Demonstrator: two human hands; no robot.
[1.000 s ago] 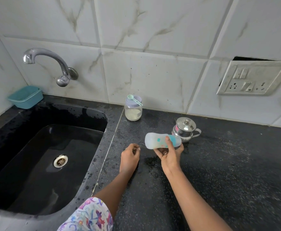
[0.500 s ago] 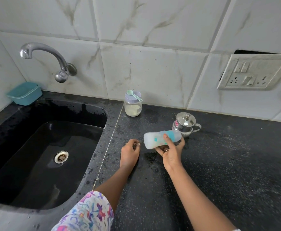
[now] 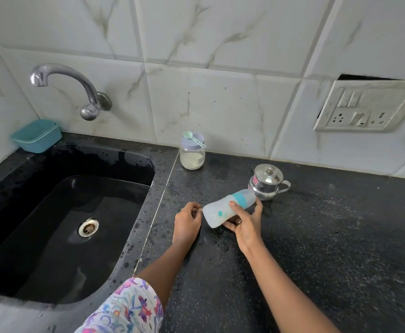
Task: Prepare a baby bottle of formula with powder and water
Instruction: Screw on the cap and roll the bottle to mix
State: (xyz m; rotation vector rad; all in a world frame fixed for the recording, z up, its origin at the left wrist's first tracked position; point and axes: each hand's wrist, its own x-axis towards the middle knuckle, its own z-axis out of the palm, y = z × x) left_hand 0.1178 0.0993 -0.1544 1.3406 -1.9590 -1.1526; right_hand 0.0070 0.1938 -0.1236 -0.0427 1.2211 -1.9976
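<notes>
One baby bottle, one powder jar at twelve o'clock topped by one scoop, one steel pot, one tap, one teal tub, two hands.

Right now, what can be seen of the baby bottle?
The baby bottle is a translucent, whitish plastic cylinder with a teal collar and a clear cap at one end and small teal markings on its side. It lies nearly on its side above the black counter, capped end pointing up-right toward the steel pot. The right hand holds it, thumb on top and fingers beneath. Whether it holds anything cannot be told.
</notes>
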